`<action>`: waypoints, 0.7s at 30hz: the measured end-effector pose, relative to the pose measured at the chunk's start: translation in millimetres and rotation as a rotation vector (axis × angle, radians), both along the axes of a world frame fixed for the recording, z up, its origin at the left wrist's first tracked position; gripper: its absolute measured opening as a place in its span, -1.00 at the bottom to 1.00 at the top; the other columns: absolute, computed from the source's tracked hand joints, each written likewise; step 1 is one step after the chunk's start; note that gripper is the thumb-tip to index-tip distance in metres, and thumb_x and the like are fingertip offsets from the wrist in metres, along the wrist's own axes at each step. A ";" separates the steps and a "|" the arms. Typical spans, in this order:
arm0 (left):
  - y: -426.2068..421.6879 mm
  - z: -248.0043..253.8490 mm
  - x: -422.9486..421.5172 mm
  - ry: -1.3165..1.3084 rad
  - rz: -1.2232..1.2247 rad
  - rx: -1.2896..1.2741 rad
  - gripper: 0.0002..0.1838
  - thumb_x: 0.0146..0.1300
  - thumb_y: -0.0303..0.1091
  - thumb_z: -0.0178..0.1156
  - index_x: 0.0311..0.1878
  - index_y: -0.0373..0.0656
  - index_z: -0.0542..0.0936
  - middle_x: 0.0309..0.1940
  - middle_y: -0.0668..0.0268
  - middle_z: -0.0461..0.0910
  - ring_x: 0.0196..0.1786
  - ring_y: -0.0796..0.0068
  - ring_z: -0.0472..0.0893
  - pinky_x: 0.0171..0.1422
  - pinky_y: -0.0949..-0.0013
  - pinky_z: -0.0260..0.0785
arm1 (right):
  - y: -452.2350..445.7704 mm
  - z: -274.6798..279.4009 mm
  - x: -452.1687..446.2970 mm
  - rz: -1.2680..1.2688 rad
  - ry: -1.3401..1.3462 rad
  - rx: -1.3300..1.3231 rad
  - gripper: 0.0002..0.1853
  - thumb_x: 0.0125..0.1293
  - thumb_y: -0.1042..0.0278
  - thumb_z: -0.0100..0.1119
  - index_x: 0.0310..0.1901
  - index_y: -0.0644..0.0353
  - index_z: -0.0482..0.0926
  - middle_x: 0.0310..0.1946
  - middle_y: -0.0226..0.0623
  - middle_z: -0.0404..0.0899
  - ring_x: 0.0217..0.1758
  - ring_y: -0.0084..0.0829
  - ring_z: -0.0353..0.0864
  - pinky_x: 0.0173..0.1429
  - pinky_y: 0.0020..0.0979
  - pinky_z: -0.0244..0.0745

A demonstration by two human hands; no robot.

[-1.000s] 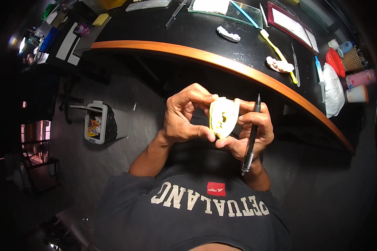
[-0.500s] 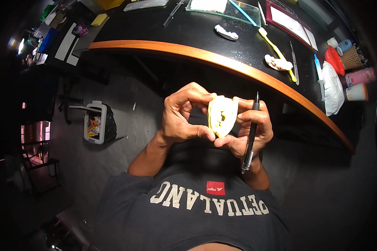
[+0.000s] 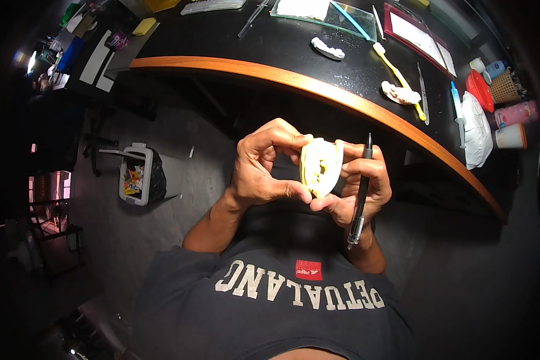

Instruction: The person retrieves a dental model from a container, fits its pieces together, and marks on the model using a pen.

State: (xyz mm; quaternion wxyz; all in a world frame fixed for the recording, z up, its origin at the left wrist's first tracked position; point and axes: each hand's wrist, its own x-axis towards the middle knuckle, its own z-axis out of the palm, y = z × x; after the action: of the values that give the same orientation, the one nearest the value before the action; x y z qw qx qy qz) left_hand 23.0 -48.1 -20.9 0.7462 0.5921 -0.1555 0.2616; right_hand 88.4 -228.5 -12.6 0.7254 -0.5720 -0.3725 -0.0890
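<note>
Between my two hands, just off the desk's front edge, is a pale yellow dental cast (image 3: 321,168), held up on end. My left hand (image 3: 264,162) grips its left side, fingers at the top and thumb at the bottom. My right hand (image 3: 366,180) pinches the opposite side with thumb and fingertips. A black pen (image 3: 361,192) is also tucked in my right hand, standing nearly upright with its tip pointing up. The cast's inner side looks overexposed, so fine detail is hard to make out.
On the black desk (image 3: 246,48) with its wooden edge lie a white dental arch piece (image 3: 328,48), a yellow toothbrush (image 3: 391,66), a pinkish-white dental piece (image 3: 401,93), a scalpel-like tool (image 3: 423,93) and a syringe (image 3: 458,108). A waste bin (image 3: 139,174) stands on the floor at left.
The view has shifted very slightly. Both hands keep the same grip on the dental cast, and the pen stays in my right hand.
</note>
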 end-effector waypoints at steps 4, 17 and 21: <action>1.5 -0.3 -0.4 0.003 -0.009 0.006 -0.20 -0.19 -0.17 0.85 0.15 -0.29 0.73 -0.02 0.20 0.68 -0.01 0.52 0.66 0.00 0.48 0.56 | -2.3 -0.5 2.6 -0.007 -0.056 -0.030 -0.19 -0.29 -0.08 0.88 -0.13 0.24 0.56 -0.02 -0.10 0.65 0.00 -0.29 0.80 0.00 -0.33 0.83; -3.3 21.2 -15.1 0.094 0.098 0.088 -0.30 -0.07 -0.21 0.81 0.15 -0.19 0.72 -0.03 0.28 0.64 -0.02 0.52 0.69 -0.03 0.45 0.59 | -3.3 -1.1 1.1 0.077 0.007 -0.032 -0.32 0.22 -0.13 0.66 -0.03 0.24 0.44 0.02 -0.04 0.54 0.13 -0.25 0.58 0.27 -0.20 0.53; -0.6 32.5 -23.0 0.048 0.132 0.098 -0.33 -0.05 -0.15 0.80 0.12 -0.17 0.74 -0.03 0.29 0.64 -0.02 0.51 0.70 -0.04 0.43 0.62 | 1.5 2.7 -1.6 0.027 -0.066 -0.054 -0.32 0.25 -0.18 0.60 -0.02 0.23 0.43 0.03 -0.09 0.48 0.11 -0.25 0.55 0.18 -0.26 0.50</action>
State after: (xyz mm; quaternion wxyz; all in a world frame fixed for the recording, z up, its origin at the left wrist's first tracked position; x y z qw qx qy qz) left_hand 0.1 -48.7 11.6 0.7011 0.6428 -0.1111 0.2879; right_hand 86.7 -227.0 -9.9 0.6982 -0.5829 -0.4062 -0.0879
